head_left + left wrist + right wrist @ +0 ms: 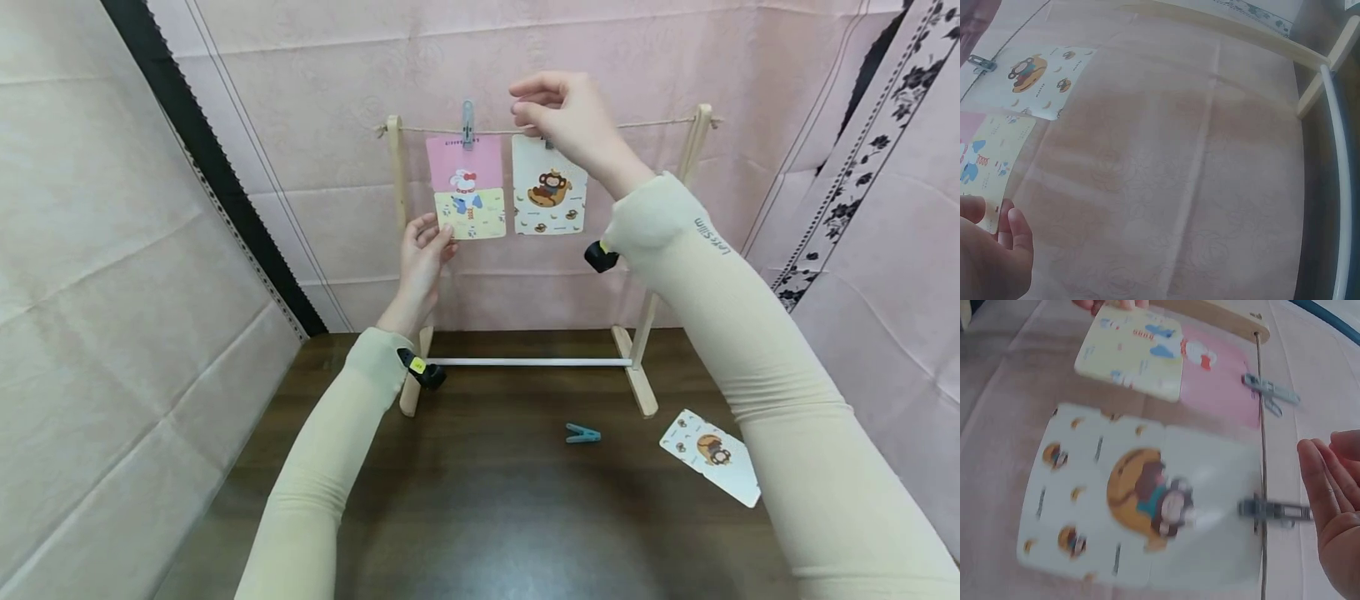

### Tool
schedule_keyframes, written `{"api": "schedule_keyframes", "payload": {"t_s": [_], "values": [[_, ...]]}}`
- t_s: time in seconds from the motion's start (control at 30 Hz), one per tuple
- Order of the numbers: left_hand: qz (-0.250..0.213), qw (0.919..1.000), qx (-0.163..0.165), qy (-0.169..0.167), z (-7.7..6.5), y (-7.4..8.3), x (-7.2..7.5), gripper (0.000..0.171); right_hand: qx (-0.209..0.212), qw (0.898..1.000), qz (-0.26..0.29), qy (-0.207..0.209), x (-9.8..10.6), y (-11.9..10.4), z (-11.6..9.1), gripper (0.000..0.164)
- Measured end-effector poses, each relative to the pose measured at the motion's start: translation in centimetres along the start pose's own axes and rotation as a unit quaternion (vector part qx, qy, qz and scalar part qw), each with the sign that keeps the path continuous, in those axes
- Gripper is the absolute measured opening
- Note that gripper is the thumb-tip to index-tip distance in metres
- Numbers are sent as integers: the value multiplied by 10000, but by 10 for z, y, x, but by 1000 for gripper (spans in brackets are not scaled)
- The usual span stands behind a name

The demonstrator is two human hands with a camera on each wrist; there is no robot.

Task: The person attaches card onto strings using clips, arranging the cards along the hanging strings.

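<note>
My left hand (426,258) pinches the lower left corner of a pink and yellow card (487,171), thumb in front and fingers behind. A grey-blue clothespin (468,125) clips that card's top to a string (652,124). Beside it hangs a white card with a monkey (550,190). In the right wrist view, another clothespin (1272,510) fastens the white card to the string. My right hand (576,121) is raised just above this second clothespin, its fingers extended and holding nothing; in the head view it hides most of that clothespin.
The string spans a wooden stand (401,171) with a white lower bar (525,362). On the brown table (487,517) lie a blue clothespin (582,433) and another white monkey card (712,457), partly behind my right sleeve. Pale cloth (337,83) hangs behind and at the sides.
</note>
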State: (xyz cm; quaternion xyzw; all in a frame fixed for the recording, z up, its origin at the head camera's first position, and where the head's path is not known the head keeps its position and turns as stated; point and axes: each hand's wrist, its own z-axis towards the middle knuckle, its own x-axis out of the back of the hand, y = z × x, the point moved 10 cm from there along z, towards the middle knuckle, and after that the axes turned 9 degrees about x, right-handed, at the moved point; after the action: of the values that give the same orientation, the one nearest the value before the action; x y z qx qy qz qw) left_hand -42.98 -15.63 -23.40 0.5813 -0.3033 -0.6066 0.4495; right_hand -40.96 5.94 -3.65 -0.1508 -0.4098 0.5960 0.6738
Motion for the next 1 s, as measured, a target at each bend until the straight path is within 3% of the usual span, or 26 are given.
{"api": "schedule_keyframes", "payload": {"t_s": [0.27, 0.37, 0.6, 0.8, 0.9, 1.0], "values": [[-158, 9989, 423, -103, 1, -19, 2, 28, 80, 9993, 114, 352, 45, 11, -22, 30], [-87, 9983, 562, -157, -1, -26, 3, 28, 103, 9990, -107, 426, 61, 15, -32, 30], [582, 9925, 1024, -329, -13, -51, 10, 42, 77, 9970, -518, 564, 98, 26, -56, 28], [1351, 9760, 1572, -673, -22, -81, 7, 49, 120, 9957, -656, 641, 124, 36, -81, 20], [1856, 9620, 1747, -983, -29, -94, 0, 48, 121, 9948, -722, 706, 137, 43, -91, 18], [2418, 9431, 1851, -1338, -37, -108, -7, 45, 8, 9935, -860, 745, 149, 50, -100, 17]]}}
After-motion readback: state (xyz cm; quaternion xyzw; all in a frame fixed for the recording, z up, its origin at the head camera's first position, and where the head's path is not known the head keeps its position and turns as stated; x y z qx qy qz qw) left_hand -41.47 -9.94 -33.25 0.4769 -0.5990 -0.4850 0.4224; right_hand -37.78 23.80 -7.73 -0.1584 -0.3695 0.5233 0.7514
